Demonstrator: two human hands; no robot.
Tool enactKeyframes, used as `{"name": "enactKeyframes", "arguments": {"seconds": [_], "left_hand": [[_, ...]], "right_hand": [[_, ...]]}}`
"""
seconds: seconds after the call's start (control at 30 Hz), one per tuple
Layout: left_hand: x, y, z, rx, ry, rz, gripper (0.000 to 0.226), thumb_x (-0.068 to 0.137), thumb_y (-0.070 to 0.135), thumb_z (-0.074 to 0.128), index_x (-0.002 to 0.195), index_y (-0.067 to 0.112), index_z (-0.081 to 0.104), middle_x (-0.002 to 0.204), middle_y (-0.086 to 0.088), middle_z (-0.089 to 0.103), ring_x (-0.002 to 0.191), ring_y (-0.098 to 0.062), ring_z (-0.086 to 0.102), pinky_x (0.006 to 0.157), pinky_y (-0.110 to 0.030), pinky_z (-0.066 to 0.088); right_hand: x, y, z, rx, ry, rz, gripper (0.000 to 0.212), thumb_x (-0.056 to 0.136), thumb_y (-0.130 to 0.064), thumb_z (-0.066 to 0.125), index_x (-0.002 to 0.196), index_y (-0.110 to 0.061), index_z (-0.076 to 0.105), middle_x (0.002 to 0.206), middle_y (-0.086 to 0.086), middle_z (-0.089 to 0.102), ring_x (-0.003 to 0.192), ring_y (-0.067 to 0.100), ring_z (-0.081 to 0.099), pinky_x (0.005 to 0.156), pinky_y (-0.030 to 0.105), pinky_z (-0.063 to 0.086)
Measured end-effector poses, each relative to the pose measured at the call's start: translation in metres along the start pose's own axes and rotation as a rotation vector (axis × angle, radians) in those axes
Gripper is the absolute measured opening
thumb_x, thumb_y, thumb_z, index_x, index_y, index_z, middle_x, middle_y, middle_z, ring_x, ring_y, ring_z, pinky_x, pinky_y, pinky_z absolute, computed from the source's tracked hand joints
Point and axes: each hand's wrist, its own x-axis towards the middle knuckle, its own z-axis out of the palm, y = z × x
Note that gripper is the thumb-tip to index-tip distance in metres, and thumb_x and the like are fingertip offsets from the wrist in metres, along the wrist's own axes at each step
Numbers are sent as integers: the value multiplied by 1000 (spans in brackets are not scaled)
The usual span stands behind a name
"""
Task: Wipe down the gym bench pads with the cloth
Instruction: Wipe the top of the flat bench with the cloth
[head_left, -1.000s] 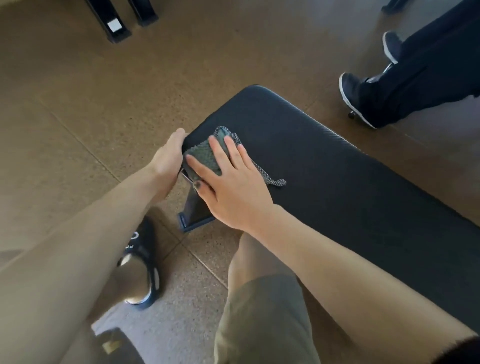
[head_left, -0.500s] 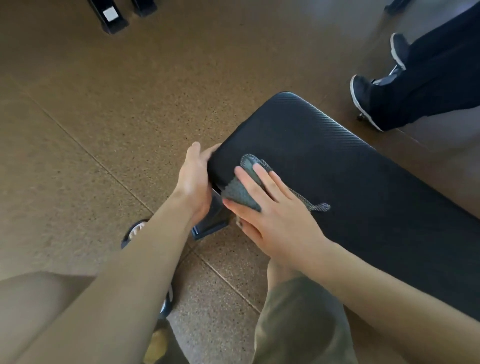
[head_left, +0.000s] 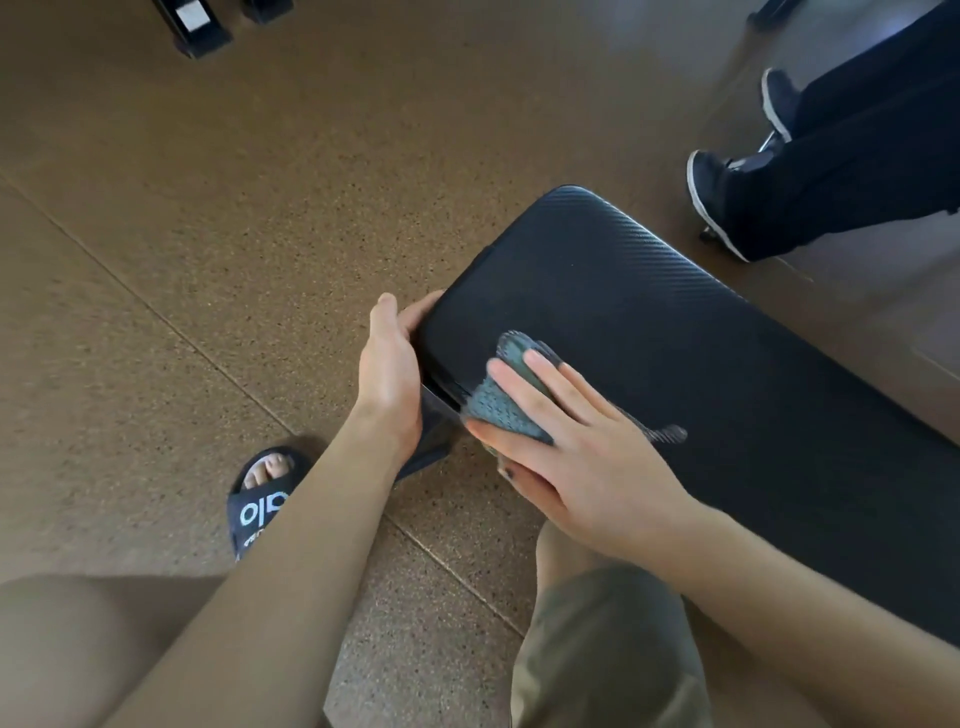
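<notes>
A long black textured bench pad (head_left: 701, 332) runs from the centre toward the lower right. My right hand (head_left: 582, 457) lies flat on a grey-green knitted cloth (head_left: 498, 405), pressing it against the pad's near corner; a tail of the cloth (head_left: 667, 432) trails out to the right of my fingers. My left hand (head_left: 389, 374) wraps around the pad's end edge, thumb on top and fingers curled round the corner. Part of the cloth is hidden under my right palm.
Brown speckled rubber floor tiles (head_left: 208, 260) surround the bench. My left foot in a black slide sandal (head_left: 260, 504) is beside the bench end. Another person's dark-trousered legs and shoes (head_left: 727, 208) are at the upper right. Black equipment feet (head_left: 197, 26) stand at the top left.
The view shifted, so the bench end sits further right and lower. My left hand closed more firmly around the pad's end. My right hand stays pressed on the cloth at the corner.
</notes>
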Motion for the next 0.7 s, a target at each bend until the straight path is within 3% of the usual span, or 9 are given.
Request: {"name": "enactKeyframes", "arguments": {"seconds": [0.07,0.13,0.27,0.37,0.4,0.5,0.6,0.7], "left_hand": [[-3,-1,2,-17,26,10,60,108,52,19,127,27,71,117,-1,77,108,-19,73,95,-37,57],[-8,0,4,-46,67,4,57,107,53,23,121,29,73,116,-3,77,110,-23,72,97,-43,56],[-8,3,7,-211,135,14,51,109,46,27,124,21,69,117,-5,76,105,-18,73,83,-33,57],[-7,-2,11,-115,181,111,50,108,43,27,129,26,70,128,5,72,117,-11,66,108,-34,48],[-9,-3,16,-41,180,144,49,107,43,29,128,29,71,129,10,70,120,-8,63,110,-31,45],[-17,-2,28,44,232,185,43,107,37,34,129,30,70,120,21,64,116,-2,58,94,-15,42],[-18,-1,35,0,262,161,40,106,35,37,129,29,70,117,24,63,115,-2,59,102,-24,46],[-14,-5,37,32,313,174,40,106,34,38,125,28,72,126,16,68,117,-5,62,109,-32,48]], "right_hand": [[34,4,-2,58,24,-39,44,109,-42,34,150,-38,49,170,5,21,157,31,15,127,49,17],[65,7,-2,93,56,-51,44,107,-42,36,147,-37,52,169,5,25,157,31,18,126,49,19],[116,20,-7,135,84,40,48,108,-42,30,150,-29,50,166,4,33,156,26,21,127,43,15],[140,42,-9,161,85,153,46,109,-40,31,143,-24,59,160,4,43,154,27,27,126,43,18],[142,52,-8,160,87,191,46,109,-39,30,142,-24,59,159,4,44,153,26,28,125,42,19],[130,91,-8,151,140,310,49,109,-38,27,148,-23,52,163,6,38,154,28,27,125,42,20],[108,119,-8,189,122,493,51,112,-38,25,160,-24,33,170,5,22,157,25,15,128,38,12],[84,90,-5,213,130,573,53,110,-37,25,161,-21,30,170,9,19,158,30,13,128,44,13]]}}
